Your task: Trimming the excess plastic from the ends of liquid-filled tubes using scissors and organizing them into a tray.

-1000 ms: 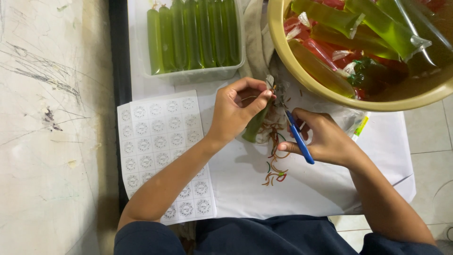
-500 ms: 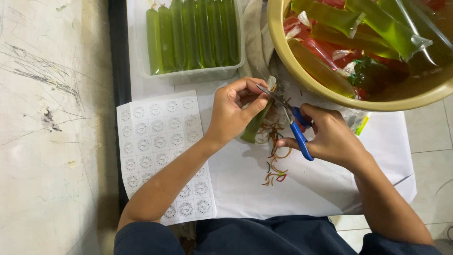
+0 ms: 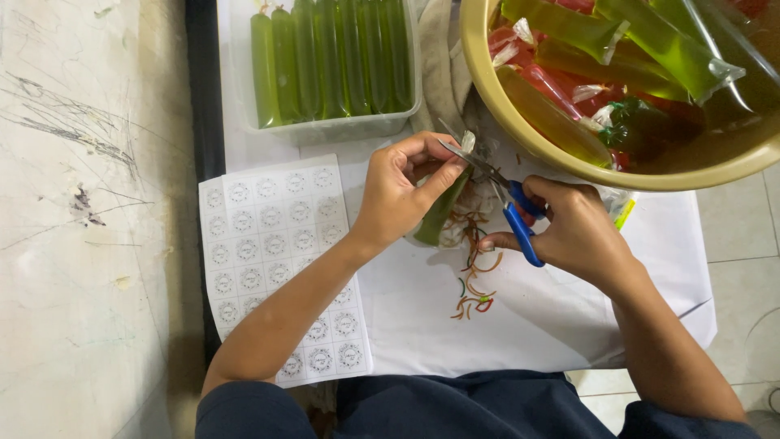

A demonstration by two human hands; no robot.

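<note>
- The left hand (image 3: 398, 195) is clamped on a green ice pop (image 3: 439, 213) — a long plastic bag full of green stuff. The fingers pinch it near the top, and the bag hangs down over the white counter (image 3: 569, 317).
- The right hand (image 3: 569, 236) is shut on the blue handles of the scissors (image 3: 496, 195). The metal blades point up and to the left, and they are touching the clear top end of the bag.
- Just under the two hands lies a little pile of rubber bands (image 3: 474, 284) in orange, red and green. Bits of clear plastic lie beside them.
- A sticker sheet (image 3: 276, 260) lies flat on the counter, under the left arm. It is white with rows of round stickers, and the arm covers part of it.
- Behind the left hand stands a clear plastic tub (image 3: 333, 69). It is packed with green ice pops set side by side.
- A big yellow bowl (image 3: 528, 122) stands at the top right, just beside the scissors — it holds lots of red, green and yellow ice pops in a heap. Its rim hangs over the counter near the right hand.
- A beige cloth (image 3: 443, 77) is stuck between the tub and the bowl.
- The person's dark blue clothes (image 3: 455, 406) show at the bottom edge.
</note>
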